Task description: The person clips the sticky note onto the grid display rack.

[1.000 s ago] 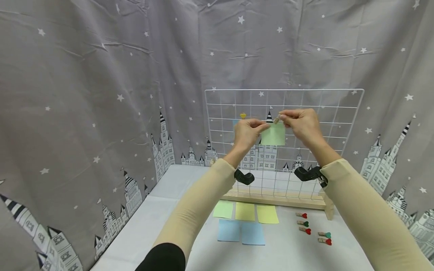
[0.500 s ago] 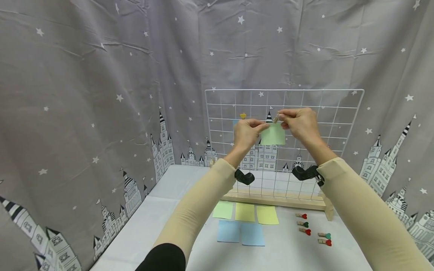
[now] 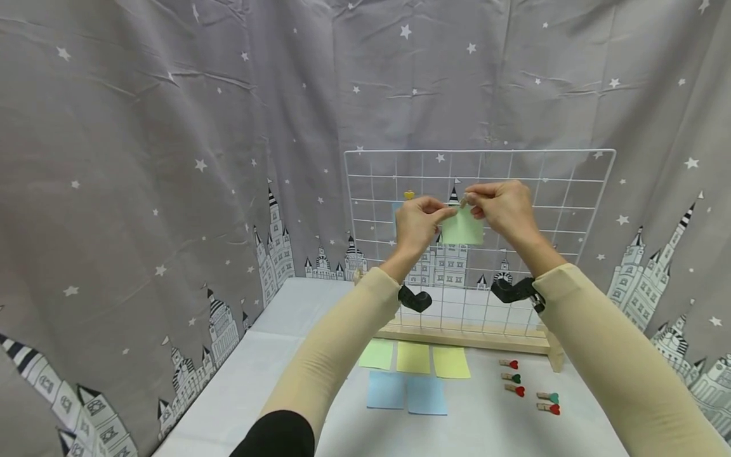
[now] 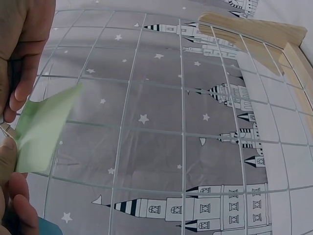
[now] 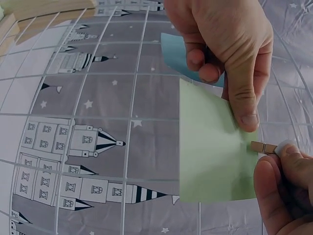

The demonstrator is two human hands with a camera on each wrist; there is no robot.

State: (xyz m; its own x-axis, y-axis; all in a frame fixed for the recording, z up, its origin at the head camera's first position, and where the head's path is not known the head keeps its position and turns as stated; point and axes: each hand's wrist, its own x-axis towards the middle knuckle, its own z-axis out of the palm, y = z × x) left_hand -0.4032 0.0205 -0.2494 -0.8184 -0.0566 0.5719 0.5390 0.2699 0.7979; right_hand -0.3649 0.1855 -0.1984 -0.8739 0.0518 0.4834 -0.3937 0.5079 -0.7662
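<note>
A green sticky note (image 3: 463,227) is held up against the white wire grid (image 3: 562,184). My left hand (image 3: 415,225) pinches its upper left corner between thumb and finger. With thumb and forefinger my right hand (image 3: 505,206) pinches a small wooden clothespin (image 5: 264,147). In the right wrist view the clothespin's tip lies over the note's top edge; whether it also grips the wire cannot be told. Behind my left hand a blue note (image 5: 172,51) hangs on the grid, below a yellow heart clip (image 3: 408,195).
On the white table (image 3: 342,438) lie a green note (image 3: 376,353), two yellow notes (image 3: 413,357) and two blue notes (image 3: 426,395). Several heart clothespins (image 3: 514,390) lie to the right. A wooden base (image 3: 474,336) bears the grid, with a grey curtain (image 3: 171,158) behind.
The clothespin in my right hand has moved slightly left and down onto the note's top edge. My left hand keeps its pinch on the note, nearly still.
</note>
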